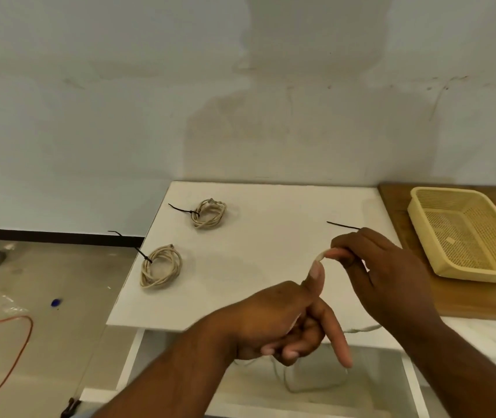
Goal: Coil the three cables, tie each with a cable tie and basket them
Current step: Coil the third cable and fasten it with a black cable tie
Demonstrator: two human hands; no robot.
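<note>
In the lower centre of the frame, the right hand pinches the end of the third beige cable. The left hand grips it lower down, thumb up. The cable's slack hangs below the white desk. A loose black cable tie lies just beyond the right hand. Two tied beige cable coils lie at centre left, and the yellow perforated plastic basket sits at right.

Coiled cables: two, the far coil and the left-edge coil. Uncoiled cable: one. Black cable ties: three, namely far tie, left-edge tie and third tie. Basket: one. Hands: two, left hand and right hand.
</note>
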